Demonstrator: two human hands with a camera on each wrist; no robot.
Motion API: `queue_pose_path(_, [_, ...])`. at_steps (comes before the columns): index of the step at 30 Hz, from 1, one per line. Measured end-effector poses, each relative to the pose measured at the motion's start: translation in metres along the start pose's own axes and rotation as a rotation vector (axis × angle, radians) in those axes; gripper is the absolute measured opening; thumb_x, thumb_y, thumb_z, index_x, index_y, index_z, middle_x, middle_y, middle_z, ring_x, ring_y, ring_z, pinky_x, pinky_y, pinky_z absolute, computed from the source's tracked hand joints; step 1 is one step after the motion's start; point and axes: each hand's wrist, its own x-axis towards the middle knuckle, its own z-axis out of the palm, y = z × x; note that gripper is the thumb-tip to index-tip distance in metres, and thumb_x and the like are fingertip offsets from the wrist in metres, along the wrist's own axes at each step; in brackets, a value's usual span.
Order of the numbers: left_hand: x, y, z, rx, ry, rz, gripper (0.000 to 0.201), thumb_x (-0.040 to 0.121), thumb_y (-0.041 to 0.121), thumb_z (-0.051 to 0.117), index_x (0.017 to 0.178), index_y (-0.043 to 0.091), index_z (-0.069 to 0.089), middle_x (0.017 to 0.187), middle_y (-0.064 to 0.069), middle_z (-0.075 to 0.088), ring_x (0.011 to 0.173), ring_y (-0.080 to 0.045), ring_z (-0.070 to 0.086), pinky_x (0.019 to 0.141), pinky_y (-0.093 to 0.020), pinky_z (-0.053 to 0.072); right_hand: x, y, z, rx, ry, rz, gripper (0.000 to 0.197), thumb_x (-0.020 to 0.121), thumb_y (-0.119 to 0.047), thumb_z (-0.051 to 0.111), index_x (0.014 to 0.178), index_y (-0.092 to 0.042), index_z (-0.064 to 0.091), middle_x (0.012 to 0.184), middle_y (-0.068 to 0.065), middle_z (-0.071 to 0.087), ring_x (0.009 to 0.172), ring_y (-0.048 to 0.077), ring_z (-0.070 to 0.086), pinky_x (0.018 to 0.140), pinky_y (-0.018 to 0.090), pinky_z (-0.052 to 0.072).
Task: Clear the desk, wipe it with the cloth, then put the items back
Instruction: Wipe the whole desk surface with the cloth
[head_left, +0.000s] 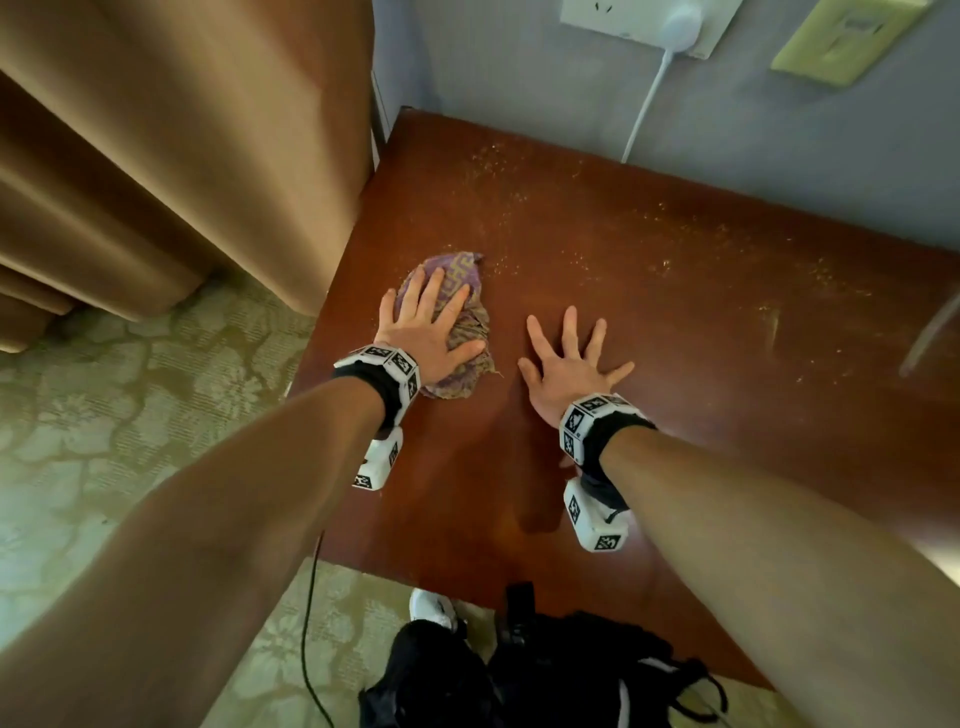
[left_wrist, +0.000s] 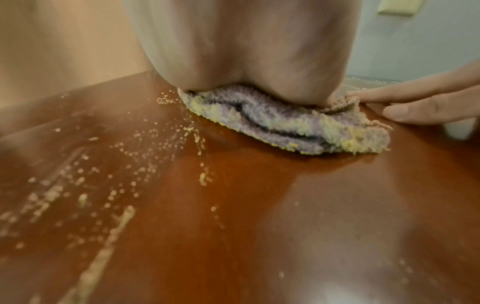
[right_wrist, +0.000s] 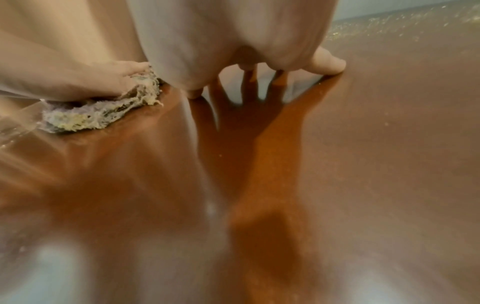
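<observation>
A crumpled purple and yellow cloth (head_left: 460, 317) lies on the reddish-brown desk (head_left: 649, 291) near its left edge. My left hand (head_left: 428, 322) presses flat on the cloth with straight, spread fingers. In the left wrist view the cloth (left_wrist: 298, 131) bunches under my left hand (left_wrist: 249, 61), with crumbs (left_wrist: 135, 156) scattered on the wood beside it. My right hand (head_left: 569, 358) rests flat on the bare desk just right of the cloth, fingers splayed. The right wrist view shows that right hand (right_wrist: 233, 41) on the wood and the cloth (right_wrist: 103, 111) at left.
Pale crumbs (head_left: 675, 249) speckle the far and right parts of the desk. A brown curtain (head_left: 156, 156) hangs at the left. A white charger and cable (head_left: 670, 57) are plugged into the wall behind. A black bag (head_left: 545, 670) sits on the carpet by the near edge.
</observation>
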Motion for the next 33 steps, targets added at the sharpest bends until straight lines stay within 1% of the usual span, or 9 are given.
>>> queue_pose_path(4, [-0.016,-0.003,0.008,-0.010,0.000,-0.002,0.079,0.087,0.078,0.010,0.150,0.039,-0.016,0.159,0.002,-0.027,0.145,-0.021,-0.025,0.117,-0.054,-0.007,-0.008,-0.007,0.005,0.012,-0.004,0.007,0.055,0.105,-0.049,0.021,0.153,-0.050,-0.006,0.161,-0.003,-0.027,0.145,0.038,-0.028,0.105,0.078,-0.002])
queue_pose_path(7, [-0.044,-0.008,0.026,-0.012,0.031,-0.008,0.078,0.088,0.077,0.011,0.151,0.039,-0.015,0.160,0.002,-0.024,0.146,-0.020,-0.021,0.117,-0.053,-0.006,-0.020,-0.014,0.019,0.002,-0.004,-0.013,0.054,0.104,-0.050,0.018,0.152,-0.051,-0.007,0.161,-0.003,-0.027,0.145,0.037,-0.029,0.105,0.078,-0.003])
queue_pose_path(13, [-0.097,-0.016,0.057,0.003,0.043,-0.002,0.077,0.089,0.075,0.010,0.150,0.038,-0.016,0.159,0.001,-0.025,0.147,-0.021,-0.021,0.117,-0.053,-0.005,-0.048,-0.023,0.043,-0.030,-0.020,-0.050,0.056,0.103,-0.055,0.019,0.152,-0.051,-0.007,0.161,-0.003,-0.028,0.144,0.037,-0.029,0.105,0.078,-0.004])
queue_pose_path(17, [-0.135,-0.020,0.083,-0.001,0.077,-0.012,0.077,0.089,0.075,0.011,0.151,0.037,-0.015,0.160,0.000,-0.022,0.147,-0.021,-0.018,0.118,-0.053,-0.003,-0.073,-0.034,0.069,-0.047,-0.010,-0.100,0.054,0.104,-0.052,0.018,0.152,-0.051,-0.005,0.161,-0.003,-0.027,0.145,0.037,-0.029,0.104,0.078,-0.004])
queue_pose_path(21, [-0.177,-0.014,0.108,-0.025,0.062,-0.026,0.077,0.090,0.073,0.011,0.151,0.036,-0.016,0.160,-0.001,-0.024,0.147,-0.022,-0.021,0.117,-0.054,-0.004,-0.092,-0.048,0.090,-0.074,-0.009,-0.133,0.052,0.105,-0.049,0.017,0.152,-0.051,-0.005,0.161,-0.003,-0.027,0.145,0.037,-0.028,0.104,0.078,-0.004])
queue_pose_path(25, [-0.218,0.001,0.133,-0.035,0.059,-0.029,0.076,0.092,0.071,0.013,0.151,0.034,-0.017,0.160,-0.003,-0.023,0.147,-0.024,-0.021,0.116,-0.055,-0.003,-0.096,-0.052,0.093,-0.074,-0.014,-0.134,0.053,0.105,-0.049,0.019,0.152,-0.052,-0.004,0.162,-0.004,-0.026,0.146,0.036,-0.027,0.105,0.078,-0.003])
queue_pose_path(29, [-0.232,0.004,0.140,-0.053,0.051,-0.021,0.077,0.091,0.072,0.014,0.152,0.034,-0.016,0.160,-0.002,-0.022,0.147,-0.024,-0.020,0.117,-0.054,-0.001,-0.094,-0.051,0.089,-0.091,-0.015,-0.134,0.053,0.104,-0.052,0.020,0.152,-0.052,-0.003,0.162,-0.005,-0.023,0.146,0.036,-0.024,0.107,0.077,-0.001])
queue_pose_path(33, [-0.221,-0.009,0.133,-0.030,0.035,0.036,0.081,0.088,0.077,0.014,0.152,0.036,-0.014,0.160,-0.001,-0.022,0.147,-0.022,-0.019,0.117,-0.051,-0.002,-0.089,-0.050,0.085,-0.145,0.002,-0.148,0.056,0.102,-0.058,0.020,0.152,-0.052,-0.005,0.162,-0.005,-0.024,0.146,0.037,-0.024,0.107,0.077,0.000])
